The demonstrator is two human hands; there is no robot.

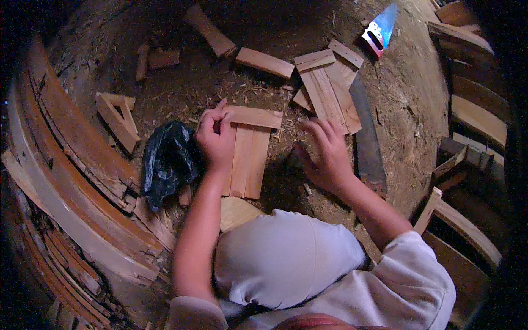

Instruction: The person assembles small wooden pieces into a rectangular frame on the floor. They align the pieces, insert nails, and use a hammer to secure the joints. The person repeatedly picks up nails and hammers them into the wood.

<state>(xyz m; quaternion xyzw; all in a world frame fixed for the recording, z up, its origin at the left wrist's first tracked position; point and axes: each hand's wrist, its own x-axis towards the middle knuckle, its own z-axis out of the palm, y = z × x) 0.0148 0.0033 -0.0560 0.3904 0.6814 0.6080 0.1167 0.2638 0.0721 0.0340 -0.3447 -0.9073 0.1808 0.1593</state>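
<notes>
In front of me lies a small wooden panel (246,159) of narrow boards with a crosspiece (258,116) across its far end. My left hand (215,135) is at the crosspiece's left end, fingers curled and pressed together; what they pinch, if anything, is hidden. To the panel's right, my right hand (325,151) hovers with fingers apart and nothing in it. Just beyond it, another panel with a crosspiece (324,91) rests over other wood pieces. A crumpled black plastic bag (169,159) lies left of my left wrist.
A handsaw (379,33) lies far right on the shaving-strewn ground. Loose wood blocks (265,62) lie ahead, and a triangular wood piece (118,121) is at left. Long planks (88,143) are piled left; wooden pieces (478,118) line the right. A long dark strip (369,137) lies beyond my right forearm.
</notes>
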